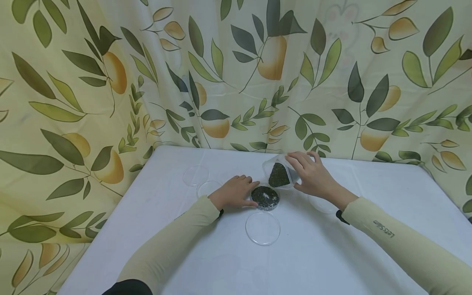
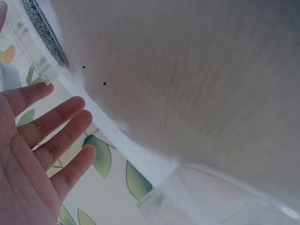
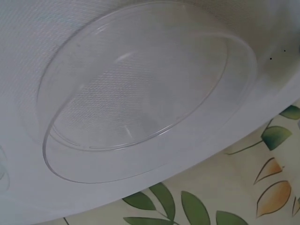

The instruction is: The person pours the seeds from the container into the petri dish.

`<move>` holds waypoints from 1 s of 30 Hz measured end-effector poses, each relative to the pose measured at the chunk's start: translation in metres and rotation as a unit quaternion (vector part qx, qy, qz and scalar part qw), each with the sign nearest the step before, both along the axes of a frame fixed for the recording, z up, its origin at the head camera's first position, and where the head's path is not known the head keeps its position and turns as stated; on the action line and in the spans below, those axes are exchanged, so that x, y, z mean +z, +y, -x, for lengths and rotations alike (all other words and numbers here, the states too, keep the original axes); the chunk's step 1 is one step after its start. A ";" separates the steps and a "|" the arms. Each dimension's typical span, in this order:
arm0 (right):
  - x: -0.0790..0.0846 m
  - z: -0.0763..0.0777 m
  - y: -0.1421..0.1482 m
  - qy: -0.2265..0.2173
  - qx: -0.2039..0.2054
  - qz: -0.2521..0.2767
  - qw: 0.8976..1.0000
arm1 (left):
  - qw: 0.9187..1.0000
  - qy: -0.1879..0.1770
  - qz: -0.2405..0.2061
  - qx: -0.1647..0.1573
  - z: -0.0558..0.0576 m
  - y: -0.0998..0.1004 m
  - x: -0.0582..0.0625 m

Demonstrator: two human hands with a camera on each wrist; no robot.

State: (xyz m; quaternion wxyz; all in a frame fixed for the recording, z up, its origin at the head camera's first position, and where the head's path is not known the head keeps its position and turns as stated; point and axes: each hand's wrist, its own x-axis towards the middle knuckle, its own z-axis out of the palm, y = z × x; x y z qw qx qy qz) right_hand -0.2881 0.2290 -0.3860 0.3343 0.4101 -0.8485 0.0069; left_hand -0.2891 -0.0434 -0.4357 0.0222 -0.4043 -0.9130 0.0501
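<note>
My left hand (image 1: pixel 236 191) lies at the left side of a round clear petri dish (image 1: pixel 265 198) filled with dark green granules. Its thumb and index finger reach the dish's side; in the left wrist view the fingers of the hand (image 2: pixel 35 145) are extended and spread. My right hand (image 1: pixel 311 174) grips a clear plastic container (image 1: pixel 268 167), tilted over the dish's back edge. Dark green granules (image 1: pixel 279 175) lie heaped inside the container. The right hand is out of sight in the right wrist view.
A clear round dish or lid (image 1: pixel 263 228) lies in front of the filled dish. Two more (image 1: pixel 196 175) lie at the left on the white tabletop (image 1: pixel 221 262). Another clear dish (image 3: pixel 136 150) lies under the right forearm. A patterned curtain (image 1: pixel 236 82) hangs behind.
</note>
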 end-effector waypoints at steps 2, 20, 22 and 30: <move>0.000 0.000 0.001 -0.001 0.001 0.000 1.000 | 1.000 0.000 0.000 0.001 0.000 0.000 0.000; 0.001 0.000 0.001 -0.002 0.001 -0.005 1.000 | 1.000 -0.017 -0.011 0.000 0.002 -0.002 -0.002; 0.002 0.000 0.000 -0.002 0.002 -0.003 1.000 | 1.000 -0.024 -0.007 0.005 0.003 -0.001 -0.003; 0.004 0.002 -0.002 0.004 0.004 0.007 1.000 | 1.000 -0.023 0.001 0.009 0.003 0.001 -0.004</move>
